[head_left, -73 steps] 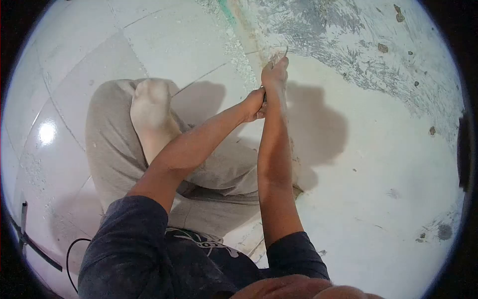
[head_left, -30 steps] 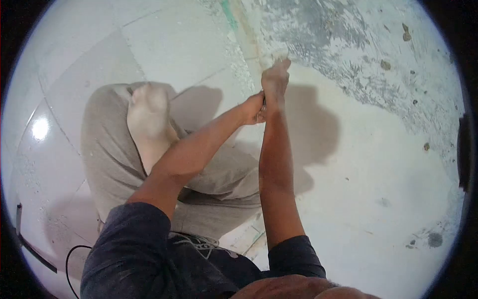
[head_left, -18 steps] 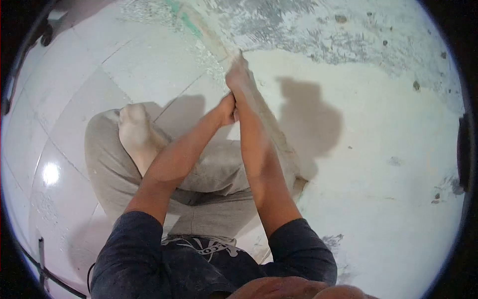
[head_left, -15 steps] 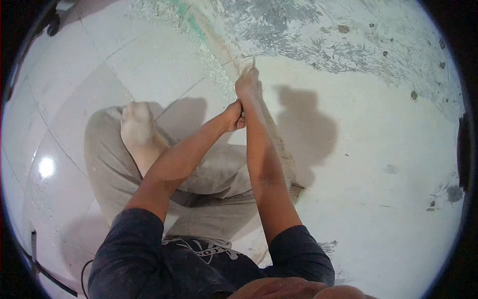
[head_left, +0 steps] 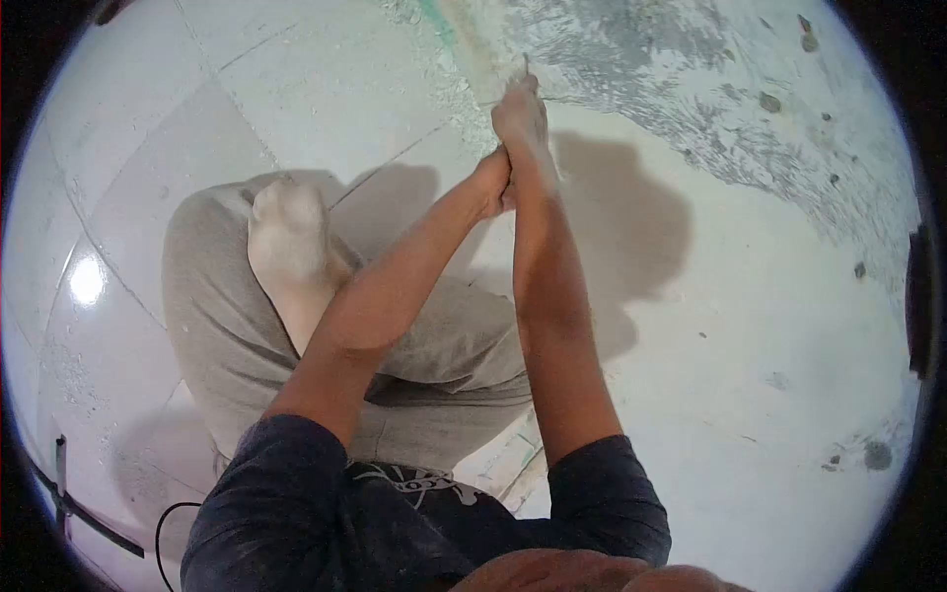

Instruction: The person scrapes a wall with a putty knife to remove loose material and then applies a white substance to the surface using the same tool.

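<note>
Evidently mid-scrape — the right hand (head_left: 520, 116), fingers clenched on a thin pale scraper blade (head_left: 524, 65), presses it to the flaking grey-and-white wall (head_left: 691, 118); the left hand (head_left: 493, 183) clasps shut just back from the wall. Another stroke likely wants steady two-handed pressure.

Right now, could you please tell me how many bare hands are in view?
2. The bare right hand grips a thin, mostly hidden blade against the scraped white wall; the bare left hand is closed against its wrist. None seems hidden.
</note>
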The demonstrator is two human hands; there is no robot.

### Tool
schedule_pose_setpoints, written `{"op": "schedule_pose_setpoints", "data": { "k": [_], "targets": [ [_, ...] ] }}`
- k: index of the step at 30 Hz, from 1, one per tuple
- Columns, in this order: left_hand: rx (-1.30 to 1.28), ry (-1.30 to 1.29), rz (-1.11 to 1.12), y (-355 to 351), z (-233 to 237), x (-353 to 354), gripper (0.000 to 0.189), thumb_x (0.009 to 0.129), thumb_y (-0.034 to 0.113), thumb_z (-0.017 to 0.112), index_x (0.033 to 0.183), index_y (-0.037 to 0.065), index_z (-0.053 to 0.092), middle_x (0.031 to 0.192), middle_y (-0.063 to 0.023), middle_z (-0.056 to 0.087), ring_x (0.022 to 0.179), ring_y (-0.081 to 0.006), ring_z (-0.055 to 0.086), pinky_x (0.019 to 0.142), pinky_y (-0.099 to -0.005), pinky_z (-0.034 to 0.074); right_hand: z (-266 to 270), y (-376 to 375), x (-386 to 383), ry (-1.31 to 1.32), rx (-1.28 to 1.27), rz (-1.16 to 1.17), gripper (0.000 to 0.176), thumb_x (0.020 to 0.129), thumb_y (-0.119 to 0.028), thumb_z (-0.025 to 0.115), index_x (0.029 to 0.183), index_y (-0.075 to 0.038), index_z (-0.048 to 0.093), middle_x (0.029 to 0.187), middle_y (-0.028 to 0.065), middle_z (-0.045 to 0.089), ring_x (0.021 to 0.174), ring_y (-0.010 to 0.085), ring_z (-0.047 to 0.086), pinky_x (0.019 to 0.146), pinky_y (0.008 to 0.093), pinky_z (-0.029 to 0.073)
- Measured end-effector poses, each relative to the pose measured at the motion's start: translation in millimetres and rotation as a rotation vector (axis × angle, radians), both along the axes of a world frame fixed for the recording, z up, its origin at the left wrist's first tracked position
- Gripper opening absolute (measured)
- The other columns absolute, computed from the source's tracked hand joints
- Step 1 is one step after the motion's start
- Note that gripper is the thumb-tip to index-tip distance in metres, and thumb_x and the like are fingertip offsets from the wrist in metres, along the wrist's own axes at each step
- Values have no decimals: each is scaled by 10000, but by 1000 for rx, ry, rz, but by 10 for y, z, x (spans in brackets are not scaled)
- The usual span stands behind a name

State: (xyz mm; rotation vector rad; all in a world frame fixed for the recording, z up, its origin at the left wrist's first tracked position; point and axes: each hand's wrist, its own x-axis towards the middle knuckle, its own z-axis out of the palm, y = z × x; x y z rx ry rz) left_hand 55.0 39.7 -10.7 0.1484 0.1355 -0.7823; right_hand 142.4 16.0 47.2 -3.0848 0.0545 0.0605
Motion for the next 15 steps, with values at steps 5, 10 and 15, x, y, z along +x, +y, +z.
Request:
{"op": "schedule_pose_setpoints", "data": {
  "k": [5,10,15],
  "targets": [
    [-177,162,235,46,3,104,416,981,427,401,1169,81,538,1025,-77,624,962,-236,602,857,-429,504,-267,226,223,178,-142,77,430,850,-106,458,1245,32,361,1155,350,548,1096,475,546,961,481,433],
    [-80,279,156,-128,174,-239,390,981,422,392,1135,100,550,986,-61,631,892,-209,621,770,-385,532,-200,-160,-184,106,-33,148,458,872,-131,443,1289,22,329,1104,379,549,1060,508,544,925,519,438],
    [105,57,-117,-366,186,-537,360,988,438,327,871,162,527,639,32,513,452,-95,402,399,-242,313,-38,-595,-591,-87,66,-8,373,882,-137,463,1179,34,316,993,399,570,941,541,566,843,563,441]
  ]
}}
